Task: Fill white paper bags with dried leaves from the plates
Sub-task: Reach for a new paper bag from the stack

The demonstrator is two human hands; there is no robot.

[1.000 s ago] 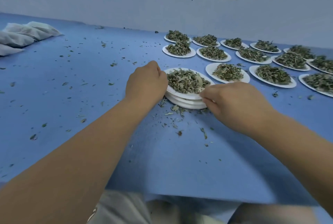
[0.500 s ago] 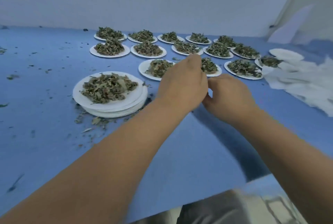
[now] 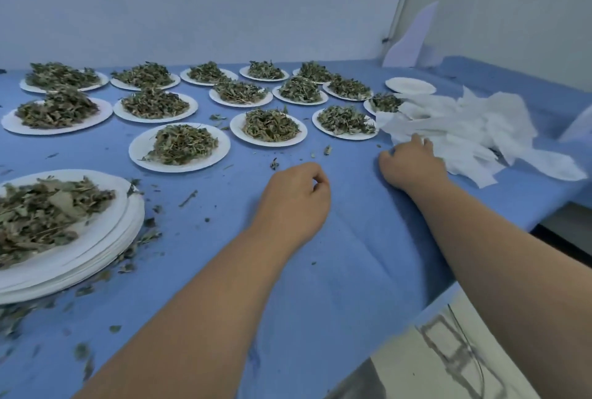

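Observation:
A loose pile of white paper bags lies at the right of the blue table. My right hand lies at the pile's near left edge, fingertips touching the nearest bag, with no bag visibly gripped. Resting on the blue cloth in the middle is my left hand, its fingers loosely curled and holding nothing. A stack of white plates topped with dried leaves sits at the lower left. Several more plates of leaves stand in rows behind.
An empty white plate sits behind the bag pile. Leaf crumbs are scattered around the plate stack and over the cloth. The table edge runs diagonally at the lower right. A pale wall closes off the back.
Both hands left the plate stack and moved right. My right hand reached the bag pile; my left hand came down onto the cloth. The view swung to the right.

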